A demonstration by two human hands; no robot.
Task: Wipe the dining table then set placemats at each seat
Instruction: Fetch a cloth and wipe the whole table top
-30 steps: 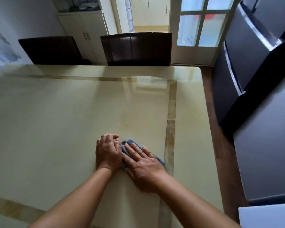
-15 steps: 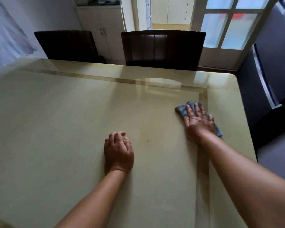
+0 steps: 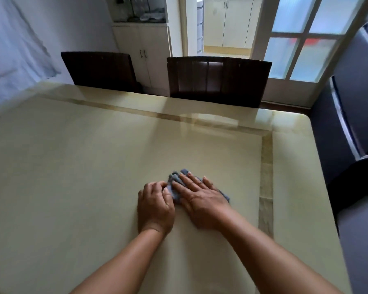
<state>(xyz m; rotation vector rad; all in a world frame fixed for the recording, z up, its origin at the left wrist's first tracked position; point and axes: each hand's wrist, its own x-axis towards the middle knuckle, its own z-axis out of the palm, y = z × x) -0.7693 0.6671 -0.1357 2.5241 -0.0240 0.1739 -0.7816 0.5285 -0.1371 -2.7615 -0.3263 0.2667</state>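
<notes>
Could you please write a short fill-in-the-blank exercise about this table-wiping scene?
1. The right hand presses flat on a ____ cloth.
2. Behind the table stand ____ dark chairs.
3. The left hand is curled into a loose ____.
4. No ____ lie on the table yet.

Missing words: blue; two; fist; placemats

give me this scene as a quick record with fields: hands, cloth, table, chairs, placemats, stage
left hand: curled, resting on the table, touching the cloth's left edge
right hand: flat, fingers spread, pressing the cloth down
cloth: blue-grey, bunched, mostly under the right hand
table: glossy cream top with a tan inlaid border
chairs: two dark ones at the far edge, left and right
placemats: none in view
stage: wiping; no seat set yet
</notes>
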